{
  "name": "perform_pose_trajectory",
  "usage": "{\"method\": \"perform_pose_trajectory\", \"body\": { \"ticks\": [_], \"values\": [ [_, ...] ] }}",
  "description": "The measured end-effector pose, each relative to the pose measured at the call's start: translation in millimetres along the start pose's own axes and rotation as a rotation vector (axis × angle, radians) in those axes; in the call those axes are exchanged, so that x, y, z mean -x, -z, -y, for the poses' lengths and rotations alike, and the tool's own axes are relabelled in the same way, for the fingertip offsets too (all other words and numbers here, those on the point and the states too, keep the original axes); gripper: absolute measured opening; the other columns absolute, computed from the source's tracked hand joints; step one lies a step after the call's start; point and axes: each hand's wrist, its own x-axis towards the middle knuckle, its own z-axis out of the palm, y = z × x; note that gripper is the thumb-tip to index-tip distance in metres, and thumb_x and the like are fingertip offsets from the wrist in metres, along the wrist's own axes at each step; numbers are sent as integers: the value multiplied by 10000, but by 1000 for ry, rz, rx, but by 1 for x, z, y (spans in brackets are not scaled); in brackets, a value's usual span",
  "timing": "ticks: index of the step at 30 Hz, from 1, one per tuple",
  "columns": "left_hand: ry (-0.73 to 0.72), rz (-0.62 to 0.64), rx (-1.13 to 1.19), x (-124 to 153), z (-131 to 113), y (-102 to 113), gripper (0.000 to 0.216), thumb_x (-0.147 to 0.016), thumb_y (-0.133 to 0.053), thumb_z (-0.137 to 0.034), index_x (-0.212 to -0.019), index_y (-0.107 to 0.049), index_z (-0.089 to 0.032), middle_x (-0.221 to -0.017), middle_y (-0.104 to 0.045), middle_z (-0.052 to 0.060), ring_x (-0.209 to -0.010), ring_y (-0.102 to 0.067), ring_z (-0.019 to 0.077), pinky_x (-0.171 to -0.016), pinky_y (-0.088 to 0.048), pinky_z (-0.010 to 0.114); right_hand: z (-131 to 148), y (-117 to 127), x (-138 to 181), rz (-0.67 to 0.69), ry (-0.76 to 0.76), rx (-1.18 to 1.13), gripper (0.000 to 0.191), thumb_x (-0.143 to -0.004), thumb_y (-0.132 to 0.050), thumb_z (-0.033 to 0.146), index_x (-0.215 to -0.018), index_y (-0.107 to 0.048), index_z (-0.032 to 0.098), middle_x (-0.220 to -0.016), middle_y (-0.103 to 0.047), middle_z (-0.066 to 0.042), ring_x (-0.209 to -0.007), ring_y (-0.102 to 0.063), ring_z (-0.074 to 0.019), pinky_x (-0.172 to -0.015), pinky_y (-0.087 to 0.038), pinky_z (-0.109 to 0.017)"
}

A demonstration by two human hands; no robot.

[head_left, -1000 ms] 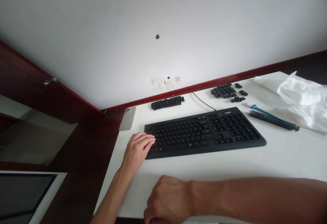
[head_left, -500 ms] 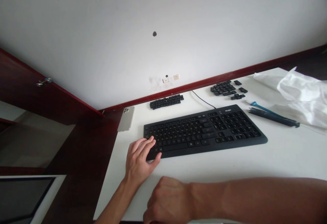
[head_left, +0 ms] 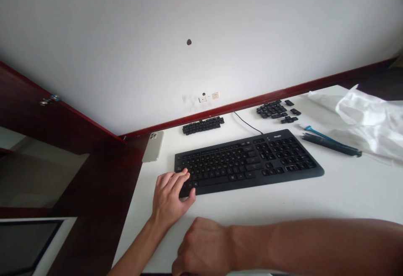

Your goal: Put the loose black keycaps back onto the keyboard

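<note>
A black keyboard [head_left: 220, 180] lies flat on the white table [head_left: 252, 208]. My left hand [head_left: 168, 194] rests on its left end, fingers stretched over the keys and the thumb apart at the front edge. Many key positions show bare sockets without caps. My right hand [head_left: 203, 246] is closed in a fist near the table's front edge, its back turned up. Its fingertips are hidden, so whether it holds anything cannot be seen. Behind the keyboard sit two groups of loose black keycaps, one on the left [head_left: 203, 125] and a looser one on the right [head_left: 272, 110].
A pale phone [head_left: 153, 146] lies at the table's left edge. On the right are a blue-handled brush [head_left: 317, 132], a dark strip-like item [head_left: 332, 145] and crumpled white wrapping [head_left: 368, 114]. A cable [head_left: 247, 122] runs back toward the wall.
The whole view has shifted slightly, with the table items a little further left. Both hands keep almost the same pose relative to the keyboard.
</note>
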Motion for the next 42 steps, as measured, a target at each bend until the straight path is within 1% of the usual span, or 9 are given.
{"method": "perform_pose_trajectory", "body": {
  "ticks": [3,7,10,12,16,26,31,38,42],
  "values": [
    [25,-13,-2,1,2,-1,318,-886,-705,-236,-1201,-679,-211,-1248,-763,60,-1137,-627,287,-1024,-477,462,0,2,0,35,6,-9,181,-987,-633,441,-1069,-772,357,-807,-779,97,-685,-674,-126,-472,-318,-291],
    [18,-51,21,4,2,0,333,-886,-685,-226,-1216,-661,-195,-1245,-739,96,-1164,-607,296,-1053,-471,475,0,6,1,49,20,-20,181,-987,-630,424,-1077,-769,350,-818,-777,97,-700,-676,-126,-469,-321,-292],
    [7,-17,46,4,2,1,329,-886,-663,-206,-1215,-667,-207,-1255,-743,82,-1194,-606,295,-1063,-467,473,1,8,2,52,12,-15,184,-986,-630,432,-1077,-770,354,-797,-773,97,-679,-668,-130,-465,-314,-291],
    [5,6,56,3,2,1,316,-885,-655,-194,-1198,-685,-221,-1238,-756,66,-1190,-616,288,-1059,-469,469,2,7,1,60,8,-15,184,-984,-630,432,-1076,-769,356,-811,-779,98,-690,-676,-128,-466,-311,-287],
    [-4,-5,73,2,2,1,296,-876,-658,-177,-1162,-710,-232,-1202,-772,50,-1161,-634,273,-1043,-476,465,0,6,1,92,-7,-14,199,-988,-618,445,-1098,-763,366,-842,-788,102,-715,-692,-123,-473,-311,-282],
    [23,4,59,3,1,2,278,-891,-646,-191,-1160,-707,-225,-1225,-757,64,-1167,-622,275,-1053,-481,467,-4,2,1,72,25,-16,207,-1006,-605,459,-1113,-754,362,-848,-795,101,-720,-695,-110,-515,-352,-271],
    [21,1,65,4,0,1,239,-891,-651,-184,-1119,-704,-232,-1215,-750,54,-1171,-605,271,-1062,-473,458,-4,1,2,61,14,-16,209,-1005,-594,468,-1109,-748,372,-852,-797,106,-716,-696,-108,-493,-327,-270],
    [50,-64,18,7,2,2,282,-873,-660,-207,-1154,-651,-199,-1290,-673,131,-1189,-583,309,-1042,-478,494,-4,3,0,74,6,-29,200,-991,-615,459,-1099,-756,366,-861,-804,102,-722,-701,-117,-492,-324,-266],
    [36,9,41,4,1,2,281,-872,-648,-203,-1151,-668,-219,-1284,-705,96,-1206,-590,301,-1063,-473,486,-3,4,0,78,9,-17,202,-990,-612,451,-1097,-760,366,-839,-797,102,-698,-686,-121,-479,-320,-271]
  ]
}}
